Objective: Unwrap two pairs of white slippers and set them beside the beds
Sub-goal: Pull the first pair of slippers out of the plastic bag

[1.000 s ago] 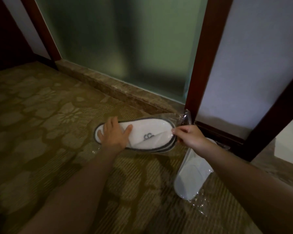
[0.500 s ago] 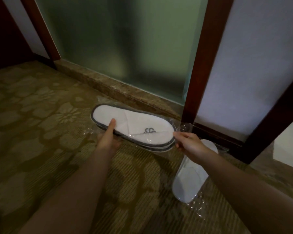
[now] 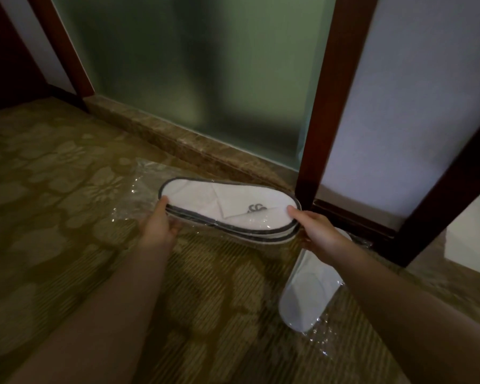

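Note:
A flat pair of white slippers [image 3: 219, 206] with grey trim and a small logo sits stacked inside a clear plastic wrapper [image 3: 139, 195], held above the carpet. My left hand [image 3: 158, 228] grips the pair's left end, thumb on top. At the right end, my right hand [image 3: 316, 234] holds it the same way. A second wrapped pair of white slippers [image 3: 308, 295] lies on the carpet below my right wrist, its top part hidden by that hand.
Patterned olive carpet [image 3: 53, 217] covers the floor. A stone threshold [image 3: 183, 145] runs under a frosted glass panel [image 3: 191, 65] framed by dark red wood posts [image 3: 319, 106]. A white wall panel [image 3: 416, 92] stands at the right.
The held pair has risen off the carpet and shifted slightly right. My left hand slid from on top of the slippers to gripping the left end; the right hand now clasps the right end.

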Demonstrator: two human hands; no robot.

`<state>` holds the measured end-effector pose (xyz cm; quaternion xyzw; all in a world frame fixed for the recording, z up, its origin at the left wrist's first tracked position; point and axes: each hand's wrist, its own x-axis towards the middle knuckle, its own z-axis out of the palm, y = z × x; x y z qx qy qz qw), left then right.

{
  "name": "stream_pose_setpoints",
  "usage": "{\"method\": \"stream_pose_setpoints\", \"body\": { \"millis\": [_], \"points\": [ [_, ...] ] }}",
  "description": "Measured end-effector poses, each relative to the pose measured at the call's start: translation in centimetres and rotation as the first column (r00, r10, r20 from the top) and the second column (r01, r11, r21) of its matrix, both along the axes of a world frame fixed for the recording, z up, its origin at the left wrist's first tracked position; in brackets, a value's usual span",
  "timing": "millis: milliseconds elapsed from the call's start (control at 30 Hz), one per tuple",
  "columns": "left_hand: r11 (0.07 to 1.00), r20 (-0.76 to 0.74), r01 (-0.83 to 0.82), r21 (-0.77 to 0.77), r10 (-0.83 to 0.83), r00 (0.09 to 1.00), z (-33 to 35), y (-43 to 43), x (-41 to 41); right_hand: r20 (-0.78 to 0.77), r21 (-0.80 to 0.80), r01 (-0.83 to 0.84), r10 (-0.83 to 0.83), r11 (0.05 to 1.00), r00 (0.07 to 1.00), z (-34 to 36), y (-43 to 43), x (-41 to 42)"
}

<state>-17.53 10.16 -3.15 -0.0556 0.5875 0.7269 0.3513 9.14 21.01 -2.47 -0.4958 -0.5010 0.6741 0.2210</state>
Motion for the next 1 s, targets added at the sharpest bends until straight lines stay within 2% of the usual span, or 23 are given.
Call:
{"method": "stream_pose_setpoints", "body": {
  "millis": [167,367,567,667,800,900,1000],
  "points": [
    [1.0,0.018,0.002,-0.006,-0.002,1.0,-0.1,-0.1,0.5,0.019,0.006,0.087,-0.087,0.996,0.996,-0.6,0.2,-0.5],
    [0.989,-0.005,-0.116,0.09,0.117,0.993,0.3,-1.3,-1.3,-0.082,-0.022,0.429,-0.429,0.903,0.9,-0.2,1.7,1.2],
    [0.998,-0.051,-0.052,-0.047,0.049,0.997,-1.5,-2.2,-2.0,0.003,-0.012,0.586,-0.586,0.81,0.81,-1.9,1.8,4.2],
    [0.98,-0.072,0.032,-0.194,-0.047,0.996,-1.9,-2.6,-1.9,0.024,0.014,0.635,-0.635,0.773,0.772,-2.1,1.8,4.4],
    [0.935,0.051,0.118,-0.335,-0.107,0.993,-2.4,-2.4,-1.6,0.017,-0.006,0.69,-0.69,0.723,0.723,-2.3,1.9,4.0],
    [0.945,0.118,0.13,-0.299,-0.099,0.988,-2.3,-2.1,-0.8,0.012,-0.044,0.714,-0.714,0.699,0.7,-2.5,1.9,3.7],
    [0.914,0.18,0.239,-0.327,-0.187,0.966,-2.1,-2.2,0.5,0.001,-0.062,0.723,-0.724,0.688,0.69,-2.5,2.0,3.3]
  ]
}}
